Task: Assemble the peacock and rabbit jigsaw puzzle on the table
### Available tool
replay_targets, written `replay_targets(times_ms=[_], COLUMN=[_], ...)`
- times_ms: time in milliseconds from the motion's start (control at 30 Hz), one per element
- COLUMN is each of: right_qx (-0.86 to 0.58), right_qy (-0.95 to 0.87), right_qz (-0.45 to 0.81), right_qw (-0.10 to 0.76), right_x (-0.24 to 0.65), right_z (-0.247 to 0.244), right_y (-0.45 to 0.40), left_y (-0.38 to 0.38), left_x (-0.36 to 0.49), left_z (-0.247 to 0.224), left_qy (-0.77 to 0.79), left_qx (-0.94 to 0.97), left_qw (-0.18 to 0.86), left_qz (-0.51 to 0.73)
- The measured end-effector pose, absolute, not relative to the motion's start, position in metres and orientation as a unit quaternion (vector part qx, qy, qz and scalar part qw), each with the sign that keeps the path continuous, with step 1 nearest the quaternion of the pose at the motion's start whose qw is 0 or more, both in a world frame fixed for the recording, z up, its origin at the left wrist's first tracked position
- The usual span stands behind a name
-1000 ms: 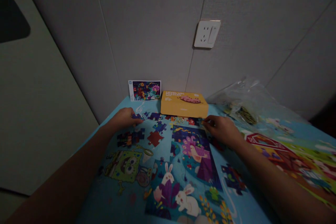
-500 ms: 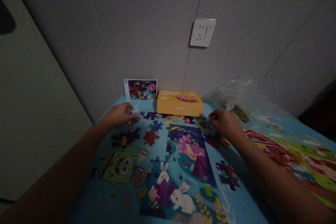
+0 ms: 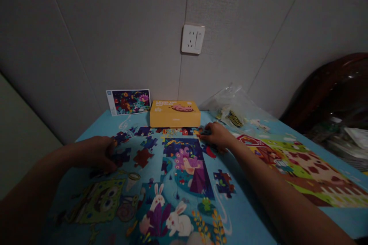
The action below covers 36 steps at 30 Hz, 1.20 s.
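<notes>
A partly joined jigsaw puzzle (image 3: 184,172), with a purple peacock and white rabbits, lies on the blue table cover. My right hand (image 3: 220,136) pinches a dark puzzle piece (image 3: 205,132) near the front right corner of the yellow box. At the left, my left hand (image 3: 94,153) hovers at several loose dark pieces (image 3: 122,156), thumb and fingers apart. A reddish-brown piece (image 3: 143,157) lies between that hand and the joined part. Right of the joined part is a small dark cluster of pieces (image 3: 224,183).
The yellow puzzle box (image 3: 174,115) stands by the wall, beside a leaning picture card (image 3: 130,101). Behind my right hand sits a clear plastic bag (image 3: 230,113) with pieces inside. A farm-scene puzzle (image 3: 299,164) lies at the right. A wall socket (image 3: 193,39) is above.
My left hand has come down and nearer, from the far-left pieces to those closer in. My right hand now shows a dark piece in its fingers. The view has turned right.
</notes>
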State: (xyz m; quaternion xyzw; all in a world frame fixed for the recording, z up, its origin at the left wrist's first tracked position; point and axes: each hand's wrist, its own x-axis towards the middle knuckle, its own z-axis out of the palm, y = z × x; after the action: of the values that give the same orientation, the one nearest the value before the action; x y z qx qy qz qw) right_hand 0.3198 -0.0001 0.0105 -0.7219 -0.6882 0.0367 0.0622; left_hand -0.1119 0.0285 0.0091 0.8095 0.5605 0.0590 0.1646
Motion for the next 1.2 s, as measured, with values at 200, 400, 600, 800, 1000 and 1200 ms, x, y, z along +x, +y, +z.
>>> replay_targets(times_ms=[200, 400, 600, 800, 1000, 1200], right_qx=[-0.747, -0.693, -0.696, -0.607, -0.489, -0.493], right_qy=[-0.661, -0.717, -0.706, -0.668, -0.691, -0.684], right_qz=[0.014, 0.001, 0.047, 0.192, 0.27, 0.282], right_qw=[0.072, 0.079, 0.122, 0.384, 0.46, 0.457], right_x=[0.324, 0.312, 0.312, 0.316, 0.311, 0.299], right_z=[0.017, 0.008, 0.004, 0.003, 0.002, 0.001], right_y=[0.001, -0.001, 0.003, 0.008, 0.007, 0.003], left_y=[0.029, 0.027, 0.035, 0.052, 0.054, 0.056], left_x=[-0.093, -0.08, -0.071, -0.075, -0.071, -0.067], left_z=[0.034, 0.029, 0.026, 0.003, -0.01, -0.023], left_qy=[0.548, 0.5, 0.513, 0.495, 0.487, 0.47], left_qx=[0.802, 0.811, 0.837, 0.849, 0.858, 0.866], left_qw=[0.234, 0.304, 0.154, 0.035, 0.02, 0.025], left_qz=[-0.032, 0.005, 0.113, 0.181, 0.161, 0.169])
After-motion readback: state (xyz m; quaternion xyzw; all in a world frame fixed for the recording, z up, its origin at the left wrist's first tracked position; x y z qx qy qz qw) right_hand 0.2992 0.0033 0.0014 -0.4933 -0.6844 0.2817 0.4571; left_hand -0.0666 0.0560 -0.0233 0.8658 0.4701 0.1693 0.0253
